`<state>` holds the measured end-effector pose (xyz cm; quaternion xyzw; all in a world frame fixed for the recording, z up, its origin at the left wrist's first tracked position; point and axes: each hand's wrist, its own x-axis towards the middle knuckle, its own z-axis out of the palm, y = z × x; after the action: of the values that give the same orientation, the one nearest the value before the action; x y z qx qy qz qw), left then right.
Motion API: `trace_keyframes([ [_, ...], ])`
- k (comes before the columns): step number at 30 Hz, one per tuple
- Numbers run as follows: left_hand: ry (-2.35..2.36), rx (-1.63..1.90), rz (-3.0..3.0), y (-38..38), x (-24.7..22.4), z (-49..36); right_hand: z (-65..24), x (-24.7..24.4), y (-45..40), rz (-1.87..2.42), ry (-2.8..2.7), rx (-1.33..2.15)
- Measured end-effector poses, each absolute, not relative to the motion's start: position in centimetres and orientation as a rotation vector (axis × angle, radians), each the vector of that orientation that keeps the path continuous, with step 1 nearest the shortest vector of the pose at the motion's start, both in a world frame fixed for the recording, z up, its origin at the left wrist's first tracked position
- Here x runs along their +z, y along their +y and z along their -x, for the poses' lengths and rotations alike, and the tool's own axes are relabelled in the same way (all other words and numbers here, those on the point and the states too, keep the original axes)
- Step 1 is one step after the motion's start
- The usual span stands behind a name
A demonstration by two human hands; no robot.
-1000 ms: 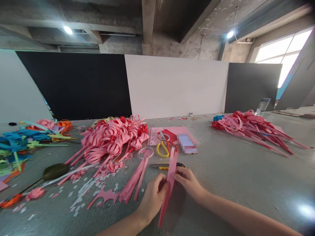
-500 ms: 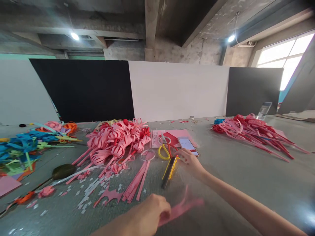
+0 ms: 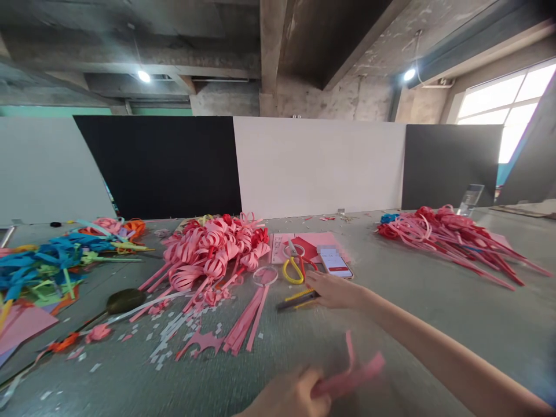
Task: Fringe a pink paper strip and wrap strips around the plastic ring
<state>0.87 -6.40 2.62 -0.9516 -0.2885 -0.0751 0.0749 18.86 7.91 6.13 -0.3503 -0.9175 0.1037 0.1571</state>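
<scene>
Grey desk [image 3: 417,341], a white panel [image 3: 319,168] standing along its far edge. Left hand [image 3: 299,394], blurred, towards the near edge, closed round pink strips [image 3: 354,377] whose free ends point to the desk's right side. Right hand [image 3: 334,291] well apart, farther in, fingers over one end of a utility knife [image 3: 295,301]; from here I cannot tell how tightly they close. Knife lies flat. Crowding that hand on the far-edge side: scissors [image 3: 299,258] and a phone [image 3: 335,263], both partly over a pink sheet [image 3: 324,237]. Left of the knife, a strip bundle [image 3: 247,318] with a clear ring [image 3: 254,278] at its far end. Beyond, heaped paper flowers [image 3: 212,252]; paper scraps [image 3: 163,347] littered nearer. Mixed-colour pile [image 3: 52,255] at the desk's left side; red-and-pink pile [image 3: 447,231] towards the far right corner.
</scene>
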Motion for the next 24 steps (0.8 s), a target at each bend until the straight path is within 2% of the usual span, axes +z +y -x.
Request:
trace_keyframes([
  [4, -0.627, -0.544, 2.615, -5.8, 1.6, -0.9, -20.7, 5.4, 6.6, 1.141, -2.396, 0.406],
  [7, -0.475, -0.523, 2.504, -5.3, 1.3, -0.7, -21.9, 4.3, 5.3, 1.153, -2.262, 0.523],
  [13, -0.754, -0.589, 2.419, -4.8, -0.1, -0.6, -23.4, 0.9, 3.6, 0.893, -1.7, 1.207],
  [18, -0.8, -0.748, 2.369, -4.7, -1.9, -0.5, -23.6, -0.7, 3.5, 0.796, -1.488, 1.34],
  [24, -0.852, -0.758, 2.424, -4.9, -2.3, -0.5, -23.6, -0.6, 3.5, 0.773, -1.419, 1.427],
])
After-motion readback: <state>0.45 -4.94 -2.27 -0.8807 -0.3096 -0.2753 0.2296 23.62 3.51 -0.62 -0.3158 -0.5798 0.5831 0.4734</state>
